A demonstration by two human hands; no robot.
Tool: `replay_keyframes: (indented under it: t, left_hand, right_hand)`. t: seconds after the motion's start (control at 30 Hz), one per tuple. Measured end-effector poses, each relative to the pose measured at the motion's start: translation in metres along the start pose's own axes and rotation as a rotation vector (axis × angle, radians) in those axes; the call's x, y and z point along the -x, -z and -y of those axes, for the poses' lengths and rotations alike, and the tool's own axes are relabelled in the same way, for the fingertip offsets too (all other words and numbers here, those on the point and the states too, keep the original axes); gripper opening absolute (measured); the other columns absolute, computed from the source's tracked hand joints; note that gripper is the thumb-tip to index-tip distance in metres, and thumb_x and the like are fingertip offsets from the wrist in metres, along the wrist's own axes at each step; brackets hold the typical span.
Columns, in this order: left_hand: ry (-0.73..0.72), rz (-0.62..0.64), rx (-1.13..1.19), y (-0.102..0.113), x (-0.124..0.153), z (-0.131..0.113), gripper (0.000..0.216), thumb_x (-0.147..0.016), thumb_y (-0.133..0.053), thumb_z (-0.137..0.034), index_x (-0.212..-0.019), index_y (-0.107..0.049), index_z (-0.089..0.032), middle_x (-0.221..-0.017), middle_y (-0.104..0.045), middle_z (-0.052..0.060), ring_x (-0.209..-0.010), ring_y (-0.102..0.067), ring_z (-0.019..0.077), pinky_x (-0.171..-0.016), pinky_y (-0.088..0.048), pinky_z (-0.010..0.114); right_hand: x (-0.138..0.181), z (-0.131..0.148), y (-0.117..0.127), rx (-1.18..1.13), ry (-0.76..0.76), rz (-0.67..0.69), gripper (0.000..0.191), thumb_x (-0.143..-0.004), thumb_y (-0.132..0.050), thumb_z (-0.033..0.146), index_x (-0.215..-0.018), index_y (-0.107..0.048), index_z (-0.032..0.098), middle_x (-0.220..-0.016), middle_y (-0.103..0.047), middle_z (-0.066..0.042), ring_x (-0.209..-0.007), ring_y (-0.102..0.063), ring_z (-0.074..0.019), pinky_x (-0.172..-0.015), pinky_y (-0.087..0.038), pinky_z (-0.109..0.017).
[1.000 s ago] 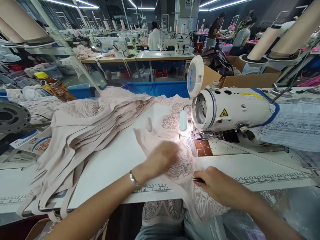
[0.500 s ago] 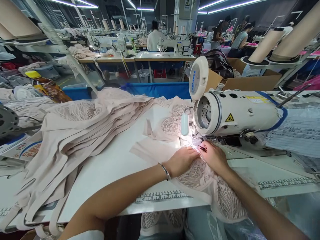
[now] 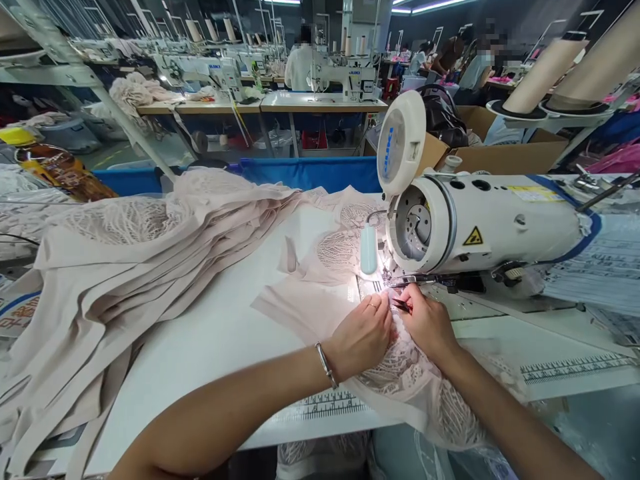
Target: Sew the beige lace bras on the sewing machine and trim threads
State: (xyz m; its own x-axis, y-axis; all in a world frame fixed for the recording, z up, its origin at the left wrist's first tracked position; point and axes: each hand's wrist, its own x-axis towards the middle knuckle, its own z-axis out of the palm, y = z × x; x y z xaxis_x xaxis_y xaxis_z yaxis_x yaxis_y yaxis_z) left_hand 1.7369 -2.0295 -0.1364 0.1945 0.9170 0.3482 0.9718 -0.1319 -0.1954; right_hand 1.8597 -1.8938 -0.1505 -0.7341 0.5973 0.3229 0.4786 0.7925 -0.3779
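My left hand [image 3: 363, 333], with a ring and a silver bracelet, is closed on the edge of a pale pink lace garment [image 3: 420, 407] just in front of the sewing machine's needle area. Close beside it, my right hand [image 3: 431, 327] is closed too, with the dark pointed blades of thread snips [image 3: 401, 306] sticking out between thumb and fingers toward the left hand. Its fingertips are at the same cloth edge. The garment drapes over the table's front edge below both hands. Above them is the white sewing machine [image 3: 500, 220], its round end cover [image 3: 401, 143] swung up.
A layered pile of pale pink garments [image 3: 165, 247] covers the left of the white table [image 3: 200, 353]. More lace pieces [image 3: 335, 250] lie behind my left hand. A small lamp [image 3: 369, 250] hangs by the needle. A drink bottle [image 3: 60, 170] leans at far left. Thread cones [image 3: 545, 73] stand right.
Both hands have drawn slightly back from the needle with the cloth edge. The left fingers are more bunched, and the snips' blades show more clearly. The whole view has shifted a little.
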Motion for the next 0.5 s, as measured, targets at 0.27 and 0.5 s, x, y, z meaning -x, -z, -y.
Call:
replay_keyframes:
  t: [0.27,0.5]
  left_hand:
    - [0.026,0.045,0.16,0.001,-0.002,0.01,0.032,-0.103,-0.045,-0.032,-0.113,-0.063,-0.007,-0.114,-0.065,0.016,-0.103,-0.059,0.026,-0.084,-0.044,0.039]
    - [-0.018,0.033,0.145,-0.002,-0.004,0.012,0.038,-0.104,-0.044,-0.035,-0.106,-0.067,-0.005,-0.104,-0.066,0.017,-0.105,-0.058,0.0276,-0.084,-0.044,0.039]
  right_hand:
    - [-0.002,-0.003,-0.006,0.087,0.145,-0.036,0.007,-0.088,-0.048,0.019,-0.088,-0.054,0.021,-0.064,-0.067,-0.002,-0.056,-0.062,-0.0196,-0.055,-0.036,-0.029]
    - [0.001,-0.002,-0.003,0.115,0.218,-0.072,0.011,-0.085,-0.048,0.013,-0.09,-0.055,0.02,-0.07,-0.068,-0.002,-0.058,-0.062,-0.0178,-0.058,-0.04,-0.028]
